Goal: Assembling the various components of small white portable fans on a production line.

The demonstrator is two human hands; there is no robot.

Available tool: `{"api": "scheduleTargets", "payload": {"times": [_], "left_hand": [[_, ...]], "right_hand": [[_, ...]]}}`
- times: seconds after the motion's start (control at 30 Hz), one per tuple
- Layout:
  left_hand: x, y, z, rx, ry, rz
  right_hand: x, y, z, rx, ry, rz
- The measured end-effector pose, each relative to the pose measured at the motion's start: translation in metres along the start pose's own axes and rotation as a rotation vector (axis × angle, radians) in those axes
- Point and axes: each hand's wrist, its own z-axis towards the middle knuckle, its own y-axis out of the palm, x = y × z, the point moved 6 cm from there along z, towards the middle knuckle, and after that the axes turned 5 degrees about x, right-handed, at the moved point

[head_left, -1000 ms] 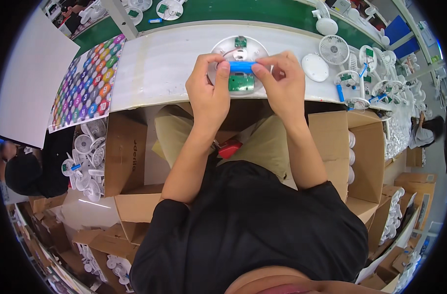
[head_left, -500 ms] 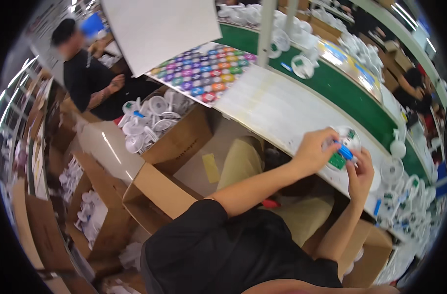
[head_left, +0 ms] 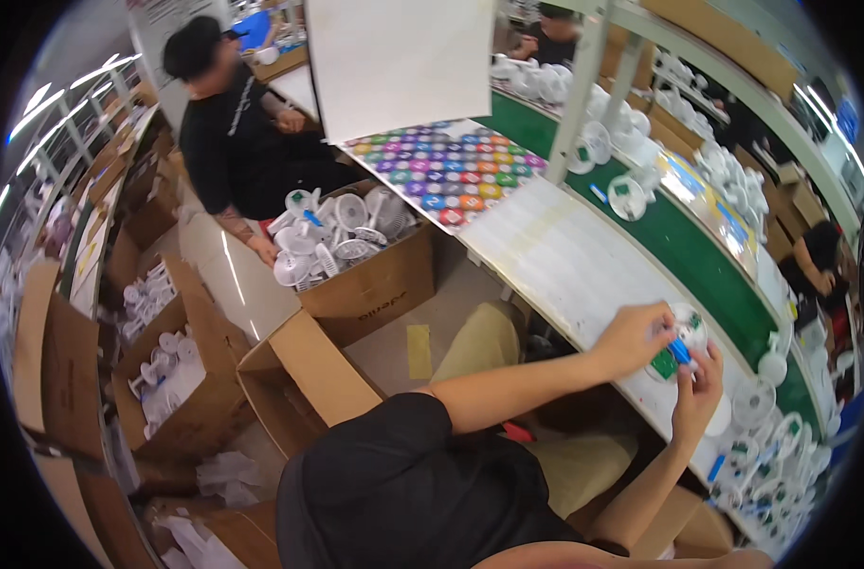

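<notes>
Blue battery: held up between both hands (head_left: 679, 352), over the fan base at the table's near edge; tilted, upper end toward left hand.
Left hand: thumb and fingertips clamped on the battery's upper end (head_left: 631, 339).
Right hand: fingers closed on its lower end (head_left: 699, 394).
Fan base: white, round (head_left: 693, 323), lying on the white table (head_left: 545, 237), partly hidden by hands and battery.
Circuit board: green (head_left: 663, 364), on the base, near side.
Right of hands: fan grille (head_left: 755, 402), then a heap of white fan parts (head_left: 768, 465); another blue battery (head_left: 716, 468) beside the heap.
Far side: green belt (head_left: 711, 275) along the table, with a fan part (head_left: 628, 198) on it.
Left end: sheet of coloured dots (head_left: 446, 171) on table; carton (head_left: 380, 292) of white fans below.
Co-worker: black top (head_left: 247, 133), seated beyond that carton.
</notes>
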Motion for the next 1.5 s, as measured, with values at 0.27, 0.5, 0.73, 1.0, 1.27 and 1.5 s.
{"api": "scheduleTargets", "payload": {"times": [0.27, 0.5, 0.73, 1.0, 1.27, 1.5], "left_hand": [[-0.011, 0.017, -0.003, -0.08, -0.126, 0.025], [-0.014, 0.012, 0.006, -0.123, -0.156, 0.091], [-0.016, 0.002, 0.0, -0.098, -0.119, 0.214], [-0.021, -0.005, -0.005, -0.02, -0.223, -0.099], [-0.021, -0.014, -0.02, -0.126, -0.134, 0.059], [-0.022, -0.018, -0.03, -0.012, -0.263, -0.092]], "right_hand": [[0.002, -0.012, 0.002, 0.01, 0.032, 0.038], [-0.006, -0.01, 0.004, 0.05, -0.116, -0.007], [0.1, -0.111, -0.021, 0.565, 0.118, -0.48], [0.19, -0.156, 0.006, 0.336, 0.35, -1.347], [0.137, -0.183, -0.016, 0.25, 0.316, -0.663], [0.041, -0.107, -0.066, 0.44, 0.282, 0.3]]}}
